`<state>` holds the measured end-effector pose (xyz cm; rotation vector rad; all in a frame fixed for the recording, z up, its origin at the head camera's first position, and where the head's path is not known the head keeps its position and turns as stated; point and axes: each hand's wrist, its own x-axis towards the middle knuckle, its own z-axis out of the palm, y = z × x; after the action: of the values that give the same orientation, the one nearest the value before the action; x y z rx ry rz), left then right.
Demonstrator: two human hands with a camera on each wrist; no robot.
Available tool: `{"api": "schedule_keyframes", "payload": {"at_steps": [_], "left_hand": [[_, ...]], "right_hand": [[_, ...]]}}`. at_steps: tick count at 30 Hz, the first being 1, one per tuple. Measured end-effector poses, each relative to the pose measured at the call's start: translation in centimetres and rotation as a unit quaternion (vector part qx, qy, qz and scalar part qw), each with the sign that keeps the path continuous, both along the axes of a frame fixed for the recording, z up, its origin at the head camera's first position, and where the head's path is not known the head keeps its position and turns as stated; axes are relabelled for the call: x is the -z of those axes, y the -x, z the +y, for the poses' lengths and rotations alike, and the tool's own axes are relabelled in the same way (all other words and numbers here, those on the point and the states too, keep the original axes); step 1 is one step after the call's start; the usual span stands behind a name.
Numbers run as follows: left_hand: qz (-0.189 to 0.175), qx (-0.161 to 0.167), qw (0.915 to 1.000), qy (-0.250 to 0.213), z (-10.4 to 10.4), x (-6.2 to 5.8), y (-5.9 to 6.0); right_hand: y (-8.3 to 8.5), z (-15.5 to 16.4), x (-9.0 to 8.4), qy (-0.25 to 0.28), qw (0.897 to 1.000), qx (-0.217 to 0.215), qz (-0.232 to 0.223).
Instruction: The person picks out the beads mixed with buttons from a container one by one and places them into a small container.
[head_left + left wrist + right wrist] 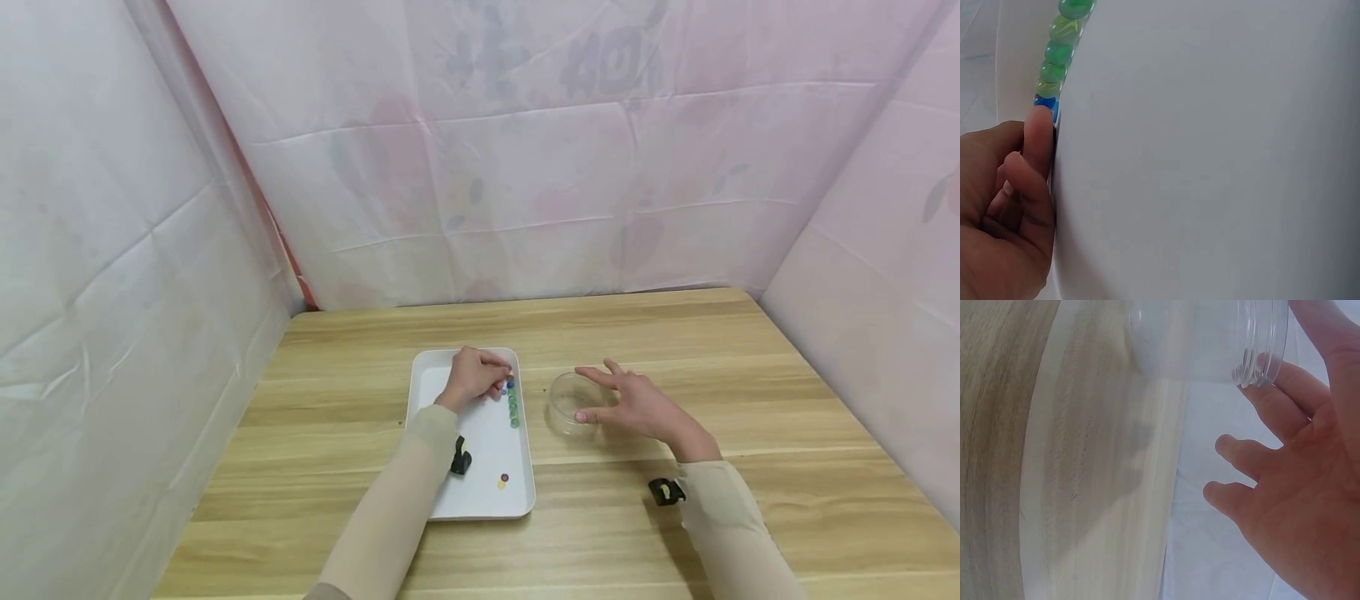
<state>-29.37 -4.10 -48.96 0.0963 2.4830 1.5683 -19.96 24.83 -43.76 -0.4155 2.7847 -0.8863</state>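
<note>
My left hand (474, 377) reaches over the white tray (468, 505), fingertips at the far end of a row of marbles along its right wall. The row holds several green marbles (1059, 52) and a blue marble (1045, 101), partly covered by a fingertip. In the head view a small orange-brown marble (511, 377) shows right at the fingertips, mostly hidden. On the right, a clear plastic jar (564, 407) stands on the table. My right hand (637, 407) holds it with thumb and forefinger across its threaded rim; the other fingers are spread in the air.
Near the tray's front right corner lie a dark red marble (505, 477) and a yellow marble (502, 485). Black wrist mounts (666, 492) sit at both cuffs. Pale printed cloth (525, 183) hangs behind and beside the wooden table (600, 533).
</note>
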Motion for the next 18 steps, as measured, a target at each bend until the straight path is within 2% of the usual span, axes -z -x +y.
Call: {"api": "schedule_keyframes", "payload": {"at_steps": [4,11,18], "left_hand": [[0.02,0.009,0.9997,0.013,-0.07,0.0,-0.03],[0.029,0.011,0.9995,0.012,-0.11,0.1,-0.05],[0.015,0.001,0.9998,-0.016,-0.51,-0.3,-0.1]], "right_hand": [[-0.03,-0.07,0.0,0.002,1.0,-0.001,0.0],[-0.03,-0.22,-0.21,0.004,1.0,-0.002,0.003],[-0.05,-0.22,-0.37,0.003,1.0,-0.003,0.004]]}}
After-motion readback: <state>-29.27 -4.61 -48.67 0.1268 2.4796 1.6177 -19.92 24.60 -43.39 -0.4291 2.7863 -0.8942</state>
